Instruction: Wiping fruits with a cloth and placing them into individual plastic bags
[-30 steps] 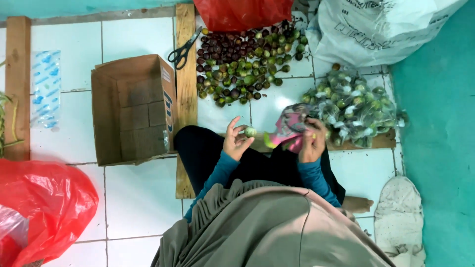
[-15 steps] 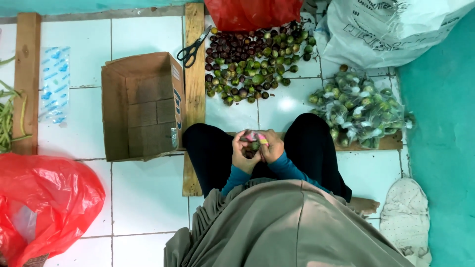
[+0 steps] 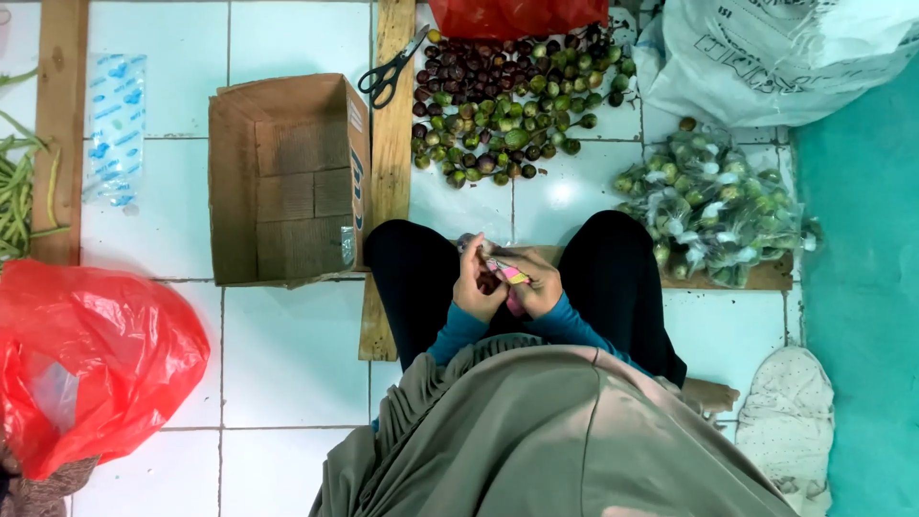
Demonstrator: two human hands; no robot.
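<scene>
Pink-yellow packet (image 3: 507, 275), seemingly a small bag, sits gripped between left hand (image 3: 476, 284) and right hand (image 3: 538, 282); fruit pile (image 3: 507, 105) at 12 o'clock.

white tiled floor (image 3: 287, 364), teal mat (image 3: 862, 287)

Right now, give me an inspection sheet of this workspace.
Surface: white tiled floor with wooden planks laid on it.
Job's things: a small pink and yellow item held between both hands; what it is cannot be told. A loose pile of green and dark fruits lies ahead, and a heap of bagged fruits to the right.
Clutter: open cardboard box, scissors, red plastic bag, green beans, stack of clear bags, white sack.
Grippers: left hand and right hand closed together over the lap.
Cables: nothing seen.
Surroundings: teal floor at right.
</scene>
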